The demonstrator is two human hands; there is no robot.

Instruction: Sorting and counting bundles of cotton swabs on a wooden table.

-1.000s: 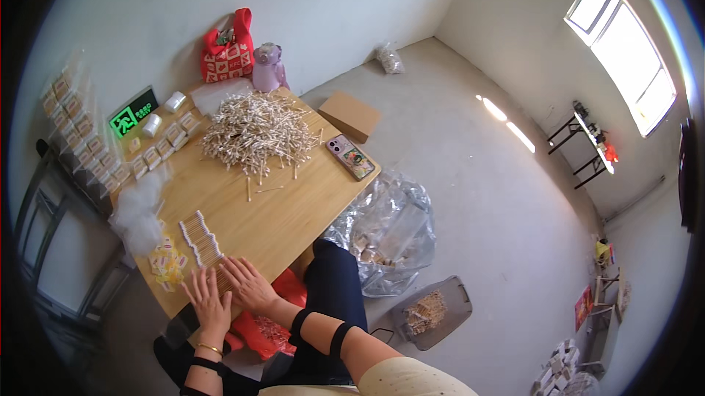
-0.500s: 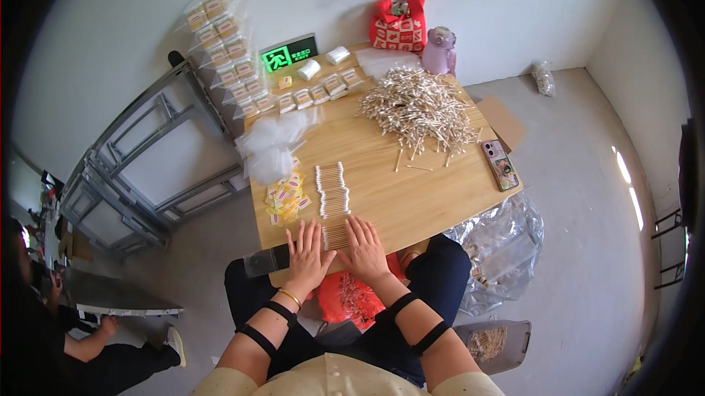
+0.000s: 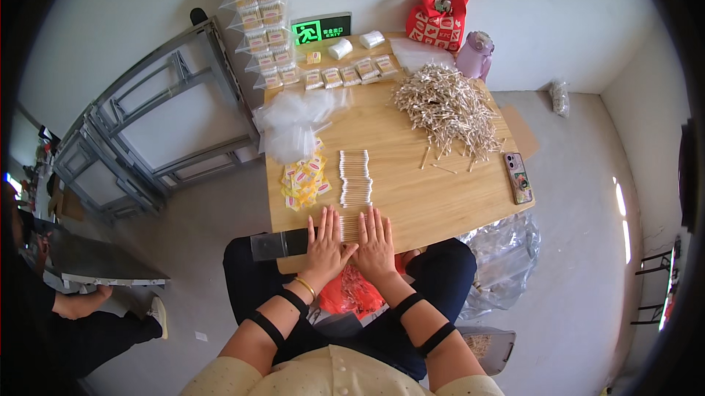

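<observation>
My left hand [image 3: 324, 245] lies flat at the near edge of the table, its fingers stretched forward along the left ends of a row of cotton swabs [image 3: 355, 179]. At the right ends of the same row rests my right hand [image 3: 375, 244], also flat with straight fingers. The swabs lie side by side in a ladder-like strip; its near part shows between my hands. Beside my left hand is a flat dark and clear piece [image 3: 270, 245]. Small yellow-and-white cards [image 3: 304, 181] lie loose left of the row.
A big heap of loose swabs [image 3: 448, 109] covers the back right. Clear bags [image 3: 297, 120] lie at left, packed swab bundles [image 3: 349, 76] behind. A phone [image 3: 519, 179], purple bottle [image 3: 476, 55] and red bag [image 3: 440, 18] stand around. Another person [image 3: 95, 315] is at lower left.
My view has shifted, so the table appears farther right. Both hands stay flat along the row's sides, with little visible change against the swabs.
</observation>
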